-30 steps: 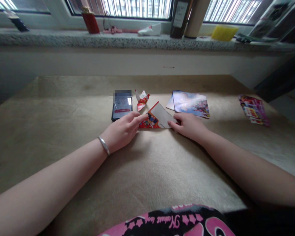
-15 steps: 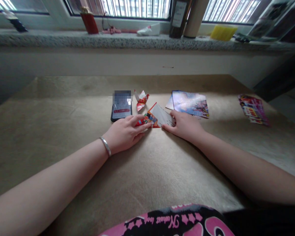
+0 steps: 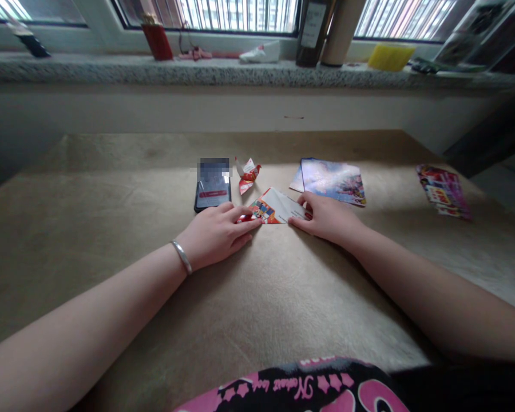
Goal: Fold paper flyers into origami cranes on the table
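A folded sheet of colourful printed paper (image 3: 274, 210) lies on the tan table (image 3: 111, 189) between my hands, its white back folded over on top. My left hand (image 3: 217, 232) rests on the table with its fingers stretched out, the fingertips pressing the paper's left corner. My right hand (image 3: 328, 217) pinches the paper's right edge, thumb on top. A silver bangle (image 3: 181, 254) circles my left wrist.
A phone (image 3: 213, 189) lies just beyond my left hand, with a small folded red-and-white paper figure (image 3: 248, 173) beside it. Printed sheets (image 3: 335, 180) lie behind my right hand, and more (image 3: 444, 191) at the far right. The windowsill (image 3: 223, 68) holds a red cup, bottles and a yellow box.
The raised flap of the paper has been brought down and now lies nearly flat. My right hand has shifted slightly along the right edge; my left hand has stayed on the left corner.
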A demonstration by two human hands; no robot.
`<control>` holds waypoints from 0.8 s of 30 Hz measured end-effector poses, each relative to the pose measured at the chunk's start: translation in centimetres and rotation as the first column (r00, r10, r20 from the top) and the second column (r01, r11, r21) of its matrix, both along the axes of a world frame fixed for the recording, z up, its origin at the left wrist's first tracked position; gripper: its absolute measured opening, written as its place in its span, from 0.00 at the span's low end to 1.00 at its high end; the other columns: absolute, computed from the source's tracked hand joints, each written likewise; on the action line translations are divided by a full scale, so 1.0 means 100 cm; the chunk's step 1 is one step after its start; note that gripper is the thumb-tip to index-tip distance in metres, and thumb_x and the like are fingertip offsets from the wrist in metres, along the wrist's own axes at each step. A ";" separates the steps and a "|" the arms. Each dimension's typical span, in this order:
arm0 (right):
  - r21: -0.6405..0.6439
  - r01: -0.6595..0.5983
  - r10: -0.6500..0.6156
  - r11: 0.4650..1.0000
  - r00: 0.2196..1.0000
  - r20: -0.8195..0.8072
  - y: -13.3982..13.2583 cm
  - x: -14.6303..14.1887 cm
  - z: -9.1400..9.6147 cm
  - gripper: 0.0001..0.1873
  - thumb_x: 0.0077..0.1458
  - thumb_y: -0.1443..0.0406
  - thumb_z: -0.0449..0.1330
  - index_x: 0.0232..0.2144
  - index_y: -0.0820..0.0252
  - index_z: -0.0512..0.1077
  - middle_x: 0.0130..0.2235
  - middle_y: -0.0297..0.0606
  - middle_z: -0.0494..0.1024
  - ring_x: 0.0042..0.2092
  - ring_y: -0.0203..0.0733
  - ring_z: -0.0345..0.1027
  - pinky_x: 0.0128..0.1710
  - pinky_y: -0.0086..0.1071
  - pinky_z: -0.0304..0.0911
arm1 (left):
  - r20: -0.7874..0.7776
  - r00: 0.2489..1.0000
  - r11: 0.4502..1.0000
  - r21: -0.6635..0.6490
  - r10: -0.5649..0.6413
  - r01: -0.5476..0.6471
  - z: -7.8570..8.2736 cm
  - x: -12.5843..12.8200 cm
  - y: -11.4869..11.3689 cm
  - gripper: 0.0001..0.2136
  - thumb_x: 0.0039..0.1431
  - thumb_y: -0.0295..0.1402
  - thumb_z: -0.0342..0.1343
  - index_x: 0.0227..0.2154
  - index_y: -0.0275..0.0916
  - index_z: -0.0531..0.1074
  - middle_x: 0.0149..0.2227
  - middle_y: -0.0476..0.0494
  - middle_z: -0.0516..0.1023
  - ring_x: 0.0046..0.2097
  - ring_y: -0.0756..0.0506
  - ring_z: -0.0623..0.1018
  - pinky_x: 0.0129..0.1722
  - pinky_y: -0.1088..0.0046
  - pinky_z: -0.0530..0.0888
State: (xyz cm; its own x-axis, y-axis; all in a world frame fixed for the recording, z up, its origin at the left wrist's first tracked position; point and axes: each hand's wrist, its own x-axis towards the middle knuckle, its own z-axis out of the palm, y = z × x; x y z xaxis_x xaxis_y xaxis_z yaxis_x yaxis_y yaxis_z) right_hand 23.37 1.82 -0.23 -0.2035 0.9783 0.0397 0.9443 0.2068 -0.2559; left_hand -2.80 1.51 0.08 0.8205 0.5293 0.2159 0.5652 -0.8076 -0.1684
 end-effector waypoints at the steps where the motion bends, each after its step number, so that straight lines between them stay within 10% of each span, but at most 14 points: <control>1: -0.014 -0.001 0.001 1.000 1.000 -0.014 0.000 0.002 0.000 0.19 0.49 0.49 0.58 0.37 0.55 0.69 0.32 0.38 0.77 0.29 0.41 0.69 0.23 0.30 0.51 | -0.004 1.000 1.000 0.001 0.004 -0.004 0.000 0.000 0.000 0.15 0.64 0.37 0.47 0.51 0.46 0.70 0.50 0.45 0.74 0.41 0.44 0.71 0.39 0.68 0.71; 24: -0.208 -0.180 0.141 0.961 0.972 -0.186 0.015 0.039 -0.006 0.11 0.54 0.62 0.57 0.41 0.56 0.70 0.31 0.36 0.75 0.28 0.36 0.66 0.27 0.30 0.58 | 0.056 0.973 0.974 -0.061 0.222 -0.219 0.004 -0.002 -0.004 0.19 0.64 0.36 0.42 0.25 0.34 0.75 0.32 0.41 0.78 0.36 0.45 0.76 0.37 0.70 0.73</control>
State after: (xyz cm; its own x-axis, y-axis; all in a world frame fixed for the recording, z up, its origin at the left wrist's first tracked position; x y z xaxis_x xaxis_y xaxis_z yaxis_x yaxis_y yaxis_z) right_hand 27.26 3.32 -0.79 -0.3677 0.9211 -0.1276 0.8427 0.2720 -0.4647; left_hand -2.98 1.07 0.45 0.6682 0.7080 0.2288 0.7384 -0.6687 -0.0872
